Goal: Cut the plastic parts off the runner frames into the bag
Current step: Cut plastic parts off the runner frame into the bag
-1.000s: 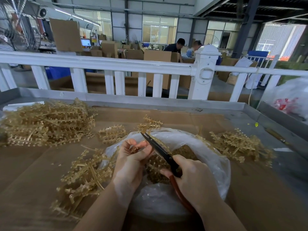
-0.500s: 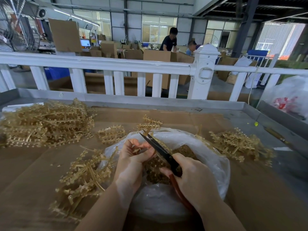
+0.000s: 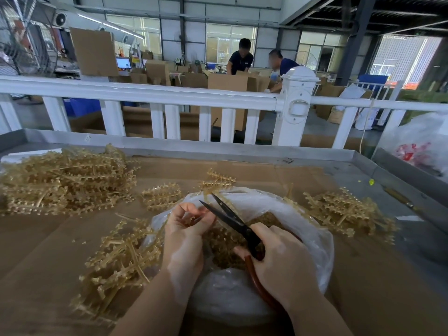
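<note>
Seen from above, 2 hands work over a clear plastic bag (image 3: 312,229) on a cardboard-covered tabletop (image 3: 378,282). The left hand (image 3: 186,229) pinches a small piece of tan runner frame (image 3: 194,218) above the bag's mouth. The right hand (image 3: 278,260) grips black scissors (image 3: 230,218), blades parted beside that piece. Cut parts (image 3: 223,241) fill the bag. Uncut frames (image 3: 63,178) are piled far left; more lie near left and right. Best practice: snip close to each part, directly over the opening, fingertips clear of the blades.
</note>
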